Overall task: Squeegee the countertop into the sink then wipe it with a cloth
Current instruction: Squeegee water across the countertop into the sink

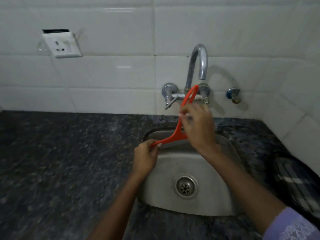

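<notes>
Since both hands hold the squeegee (180, 129) in the air above the sink (232, 170), the coming stroke turns on how it lies. The left grip (147, 158), nearer, is pinched on one end of the blade bar. From there the orange body runs up and away to the right grip (199, 125), closed round the handle, whose loop ends just before the tap (197, 66). The dark surface (60, 161) spreads left of the left grip.

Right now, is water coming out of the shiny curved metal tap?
No, the shiny curved metal tap shows no stream below its spout, and the steel sink underneath shows no running water.
</notes>
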